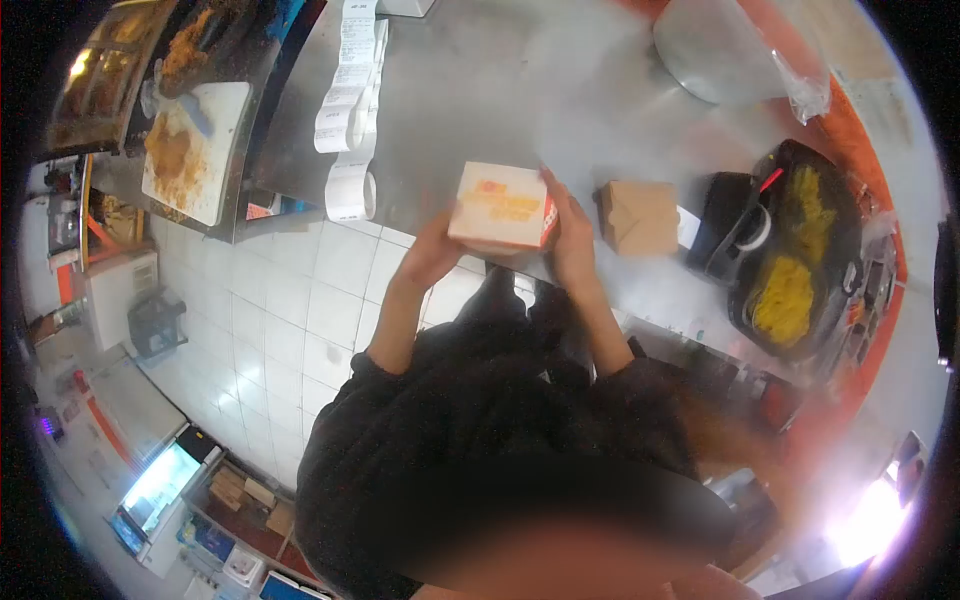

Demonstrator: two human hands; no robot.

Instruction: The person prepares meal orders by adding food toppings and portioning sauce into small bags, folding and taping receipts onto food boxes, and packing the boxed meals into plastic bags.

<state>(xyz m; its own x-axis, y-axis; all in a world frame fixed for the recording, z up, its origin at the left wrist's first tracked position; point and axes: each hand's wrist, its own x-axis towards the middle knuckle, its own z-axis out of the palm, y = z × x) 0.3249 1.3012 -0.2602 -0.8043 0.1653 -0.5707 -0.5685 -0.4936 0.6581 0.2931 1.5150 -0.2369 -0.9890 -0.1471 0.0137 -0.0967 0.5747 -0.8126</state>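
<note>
Head view. Printed takeaway box [495,205], one: at the table's [450,90] near edge, between left hand [433,252] and right hand [571,232], each grip clamped on a side. Done, by appearance: lid shut. Left: box not yet released. Kraft carton [638,217]: closed, on table, right of box. Table contact under printed takeaway box: cannot tell.

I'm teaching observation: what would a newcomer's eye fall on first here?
Probably the white box held between the left hand and right hand, near the middle. Next, the yellow patches in the black container at right. Then the curling paper strip on the counter, left of the box.
</note>
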